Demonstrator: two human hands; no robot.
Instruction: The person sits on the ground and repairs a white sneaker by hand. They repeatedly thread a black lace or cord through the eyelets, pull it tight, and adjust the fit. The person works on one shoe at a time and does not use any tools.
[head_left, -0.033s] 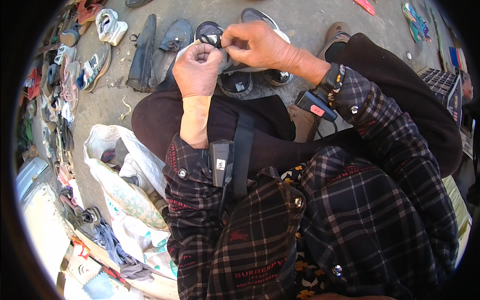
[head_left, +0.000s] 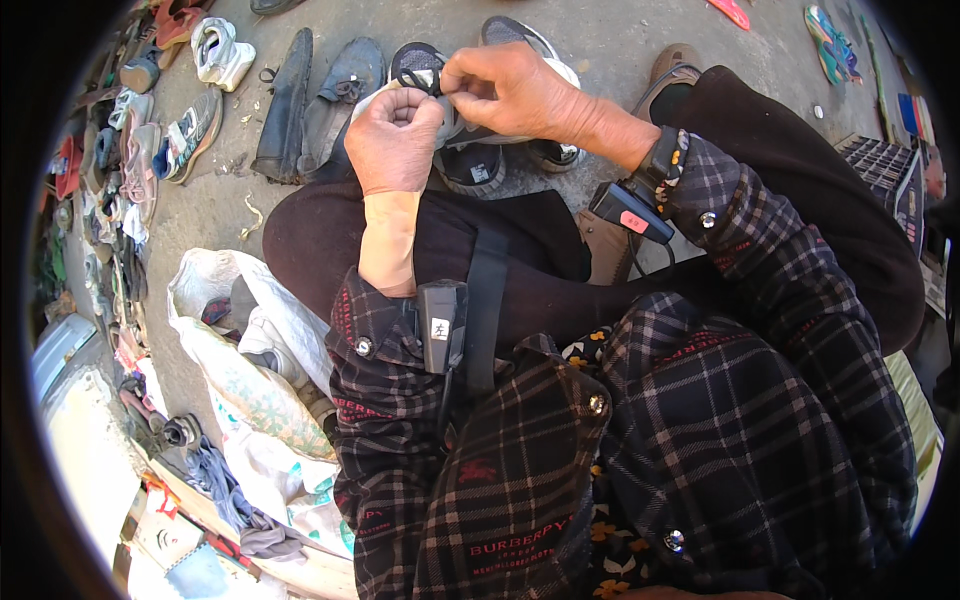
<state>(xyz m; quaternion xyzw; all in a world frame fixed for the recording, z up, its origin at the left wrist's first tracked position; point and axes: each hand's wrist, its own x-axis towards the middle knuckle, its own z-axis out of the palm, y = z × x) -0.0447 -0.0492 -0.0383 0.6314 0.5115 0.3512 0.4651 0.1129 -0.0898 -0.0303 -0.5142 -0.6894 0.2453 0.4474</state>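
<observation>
My left hand (head_left: 393, 140) is closed, its thumb and forefinger pinching a black shoelace (head_left: 418, 80). Beside it, my right hand (head_left: 520, 95) also pinches the lace, its thumb and forefinger meeting just right of the left fingertips. Under and beyond both hands stand dark grey and white sneakers (head_left: 512, 32), partly covered by the fingers. A black sole end (head_left: 470, 168) shows below the right hand. To the left lie a long black shoe (head_left: 287, 110) and a dark grey shoe (head_left: 352, 75). How the lace is looped is too small to make out.
A white sack (head_left: 230, 350) holding shoes leans by my left knee. Rows of assorted shoes (head_left: 140, 160) line the far left, with a white sneaker (head_left: 221, 52) and a grey one (head_left: 190, 135) nearer. On the right are a colourful shoe (head_left: 832, 45) and a dark crate (head_left: 885, 175).
</observation>
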